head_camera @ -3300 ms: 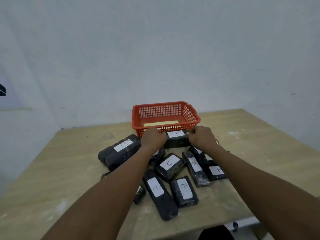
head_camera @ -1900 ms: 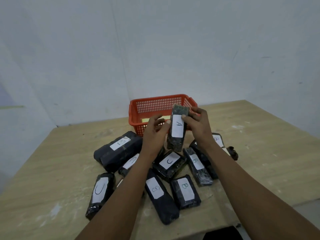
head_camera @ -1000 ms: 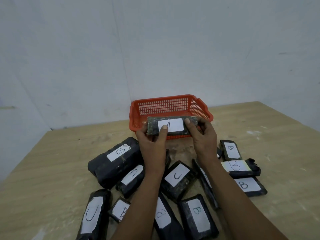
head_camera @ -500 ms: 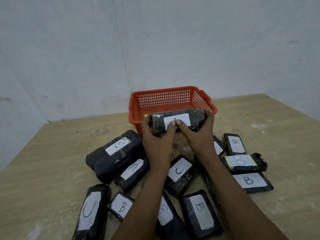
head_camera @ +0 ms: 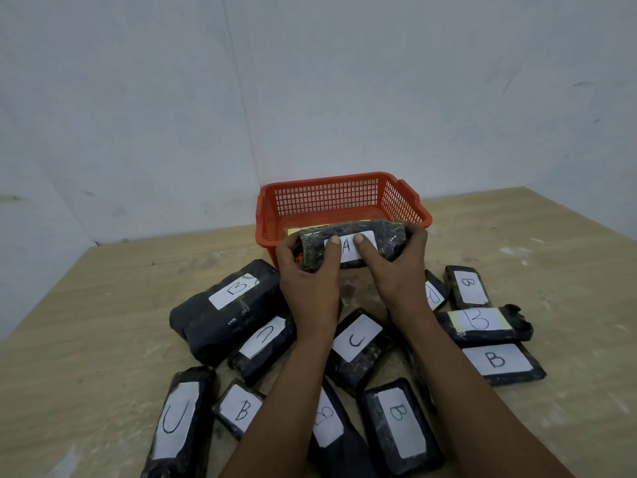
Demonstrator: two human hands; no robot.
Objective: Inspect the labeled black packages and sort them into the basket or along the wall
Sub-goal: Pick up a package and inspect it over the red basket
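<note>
Head view: left hand (head_camera: 307, 284) and right hand (head_camera: 400, 270) grip package A (head_camera: 351, 248) by its ends.
Package held before the red basket (head_camera: 339, 201) near rim; bare table (head_camera: 568, 257) far right.

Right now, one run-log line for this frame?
phase: inspect | left hand: holds package A | right hand: holds package A | position: above basket front rim | unsorted: B, C packages on table

We see dim, even, bluish light; no glare. Shadows soft under packages (head_camera: 355, 346). Focus fair, slight softness throughout. Wide-angle bending at edges: table (head_camera: 551, 257) rim curves, wall (head_camera: 138, 98) seam leans.
</note>
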